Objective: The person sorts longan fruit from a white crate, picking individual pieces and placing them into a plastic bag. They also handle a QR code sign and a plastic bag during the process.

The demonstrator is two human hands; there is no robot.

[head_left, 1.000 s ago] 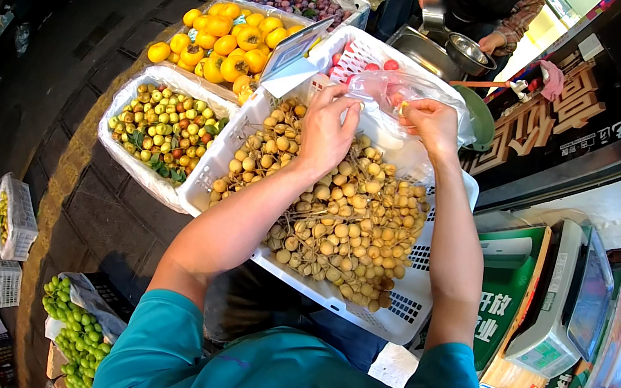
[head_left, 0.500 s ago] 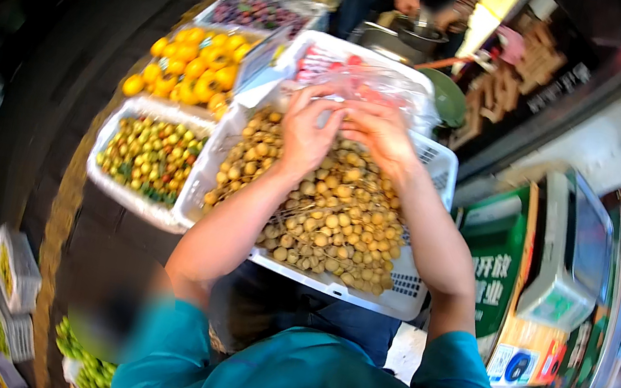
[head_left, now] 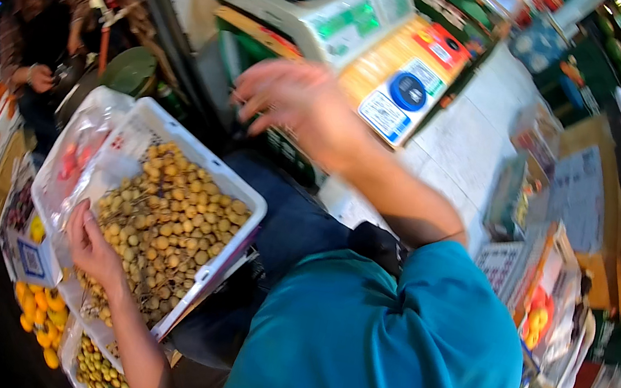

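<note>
My left hand [head_left: 95, 247] rests at the left side of a white plastic basket [head_left: 236, 189] full of small round tan fruit on stems, which look like longans [head_left: 168, 223]. Its fingers are loosely stretched beside the basket's rim and the clear plastic bag [head_left: 77, 153], and I see nothing held in them. My right hand [head_left: 293, 104] is raised in the air, smeared by motion, its fingers apart and without anything visible in them. Just beyond it stands a white weighing scale [head_left: 332, 23] with a lit green display.
Yellow fruit [head_left: 39, 317] and a tray of small green-red fruit [head_left: 98, 373] lie at lower left. Another person [head_left: 40, 55] sits at upper left near a green round lid [head_left: 130, 71]. Cartons [head_left: 583, 201] and produce shelves stand on the right, beyond pale floor tiles [head_left: 463, 129].
My view has swung right, toward the scale. My hands were together over the longans; now they are apart, the right one lifted away toward the scale, the left one still by the basket.
</note>
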